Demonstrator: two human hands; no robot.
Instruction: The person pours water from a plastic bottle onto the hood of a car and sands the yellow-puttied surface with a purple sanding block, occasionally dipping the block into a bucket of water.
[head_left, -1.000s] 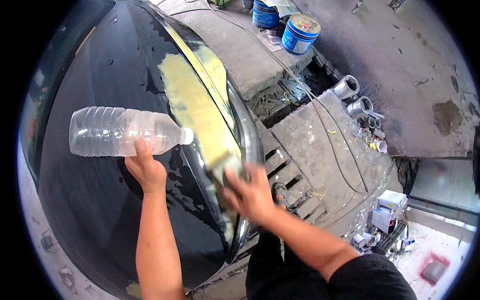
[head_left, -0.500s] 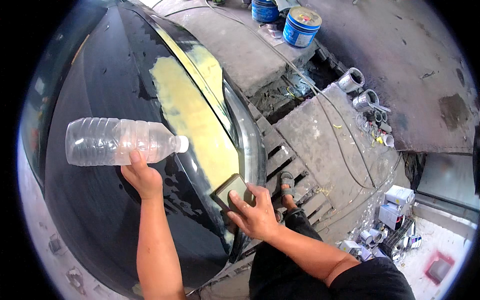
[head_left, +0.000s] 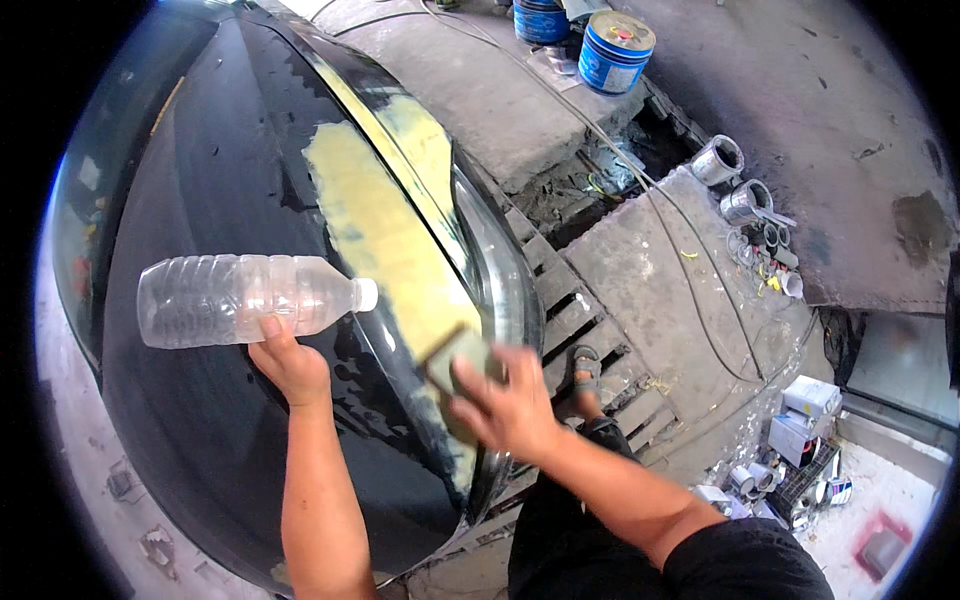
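My left hand (head_left: pixel 292 365) is wrapped round a clear plastic bottle (head_left: pixel 195 302) with a white cap, held on its side above the black car hood (head_left: pixel 220 430). The cap points right. How much liquid the bottle holds, I cannot make out. Under the blurred fingers of my right hand (head_left: pixel 518 408) is a flat sanding block (head_left: pixel 455 352), grey-green on top. It lies at the lower end of a pale yellow filler patch (head_left: pixel 385 235), near the hood's edge. Beside the patch runs the headlight (head_left: pixel 507 260).
Slatted boards (head_left: pixel 585 320) cover part of a floor pit, where my sandalled foot (head_left: pixel 585 370) stands. A hose (head_left: pixel 690 265) crosses the concrete. Blue drums (head_left: pixel 612 62) stand at the back; metal cans (head_left: pixel 717 160) are to the right. Boxes and cans (head_left: pixel 810 398) crowd the lower right.
The right hand and sanding block have shifted slightly along the panel and are now blurred by motion. In the picture the bottle sits a little lower; the whole view has shifted slightly.
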